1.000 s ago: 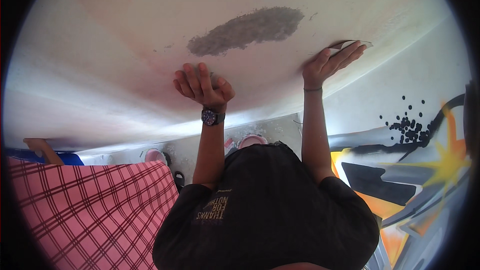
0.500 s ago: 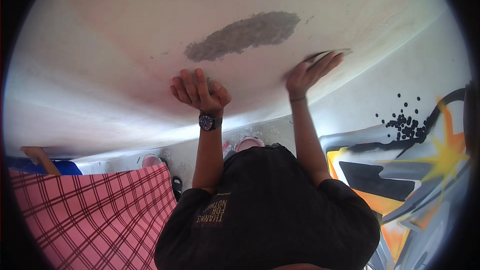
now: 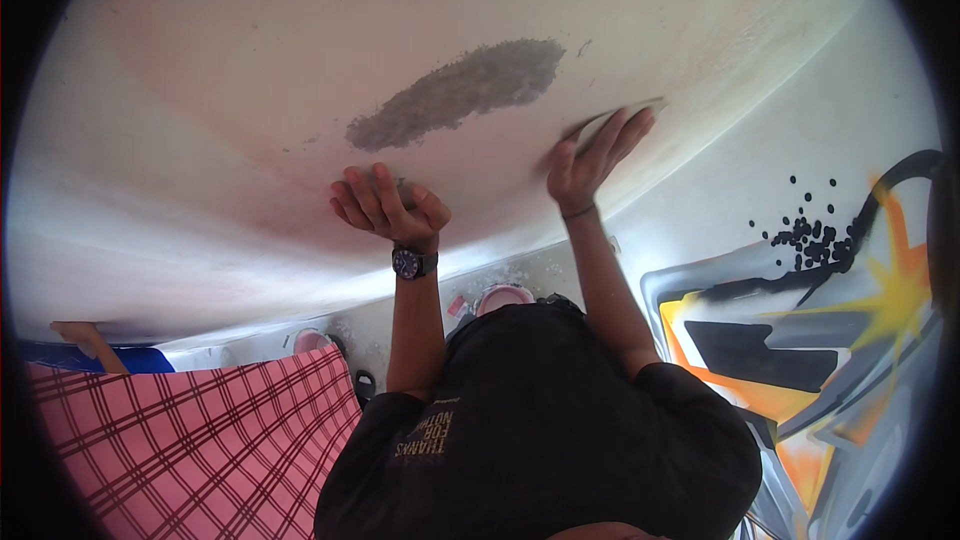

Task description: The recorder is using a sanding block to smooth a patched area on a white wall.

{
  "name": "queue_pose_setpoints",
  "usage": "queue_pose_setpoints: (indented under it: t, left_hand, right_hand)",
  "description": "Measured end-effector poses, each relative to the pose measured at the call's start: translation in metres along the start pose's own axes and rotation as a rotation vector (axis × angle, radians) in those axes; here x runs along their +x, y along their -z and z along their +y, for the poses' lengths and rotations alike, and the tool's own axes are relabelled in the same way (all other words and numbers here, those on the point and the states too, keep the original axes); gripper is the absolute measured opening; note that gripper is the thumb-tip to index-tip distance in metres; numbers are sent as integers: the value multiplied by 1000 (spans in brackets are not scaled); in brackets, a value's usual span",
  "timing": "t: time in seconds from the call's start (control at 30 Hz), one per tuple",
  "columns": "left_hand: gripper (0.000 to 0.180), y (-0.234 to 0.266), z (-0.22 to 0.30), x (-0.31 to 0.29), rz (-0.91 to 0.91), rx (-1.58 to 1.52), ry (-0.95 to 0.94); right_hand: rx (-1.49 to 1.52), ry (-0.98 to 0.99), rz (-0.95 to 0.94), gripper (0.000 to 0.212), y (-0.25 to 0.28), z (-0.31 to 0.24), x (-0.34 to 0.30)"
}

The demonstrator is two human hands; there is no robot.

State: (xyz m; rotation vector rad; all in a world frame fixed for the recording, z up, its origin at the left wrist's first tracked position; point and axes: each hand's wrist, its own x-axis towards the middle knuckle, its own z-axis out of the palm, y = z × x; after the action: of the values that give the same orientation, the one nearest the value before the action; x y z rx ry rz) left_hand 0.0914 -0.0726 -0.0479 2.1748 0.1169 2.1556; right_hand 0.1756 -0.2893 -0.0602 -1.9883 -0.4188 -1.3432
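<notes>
Pressed to the pale wall (image 3: 260, 60), my right hand (image 3: 600, 155) lies with fingers together over a thin, dark-edged sheet (image 3: 648, 103). The sheet tilts slightly and its underside is hidden. My left hand (image 3: 385, 205), with a dark watch (image 3: 408, 262) on the wrist, is raised to the same wall with its fingers bent. Between its index finger and thumb shows a small grey piece (image 3: 405, 192), mostly covered, whose kind I cannot make out. Just above the left fingers is a rough, dark grey patch (image 3: 460, 90) on the wall.
At the left stands another person in a pink checked garment (image 3: 200, 430), one hand (image 3: 80, 332) near the wall beside a blue object (image 3: 145, 359). A painted wall (image 3: 800, 330) adjoins on the right. Pale specks mark the floor (image 3: 375, 335) around pink footwear (image 3: 505, 296).
Both my hands and the grey patch sit lower and further left in the picture. The sheet has shifted left with my right hand. Each hand keeps its grip.
</notes>
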Motion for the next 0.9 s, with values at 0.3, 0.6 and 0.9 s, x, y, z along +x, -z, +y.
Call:
queue_pose_setpoints:
  t: [0.3, 0.6, 0.9]
  left_hand:
    - [50, -1, 0, 4, 15, -15, 0]
    - [50, 2, -3, 3, 13, -9, 12]
    - [52, 4, -4, 8, 0, -20, 7]
  right_hand:
    - [21, 99, 13, 80, -13, -13, -27]
    - [107, -67, 172, 78, -11, -10, 4]
    - [130, 145, -155, 70, -15, -44, -54]
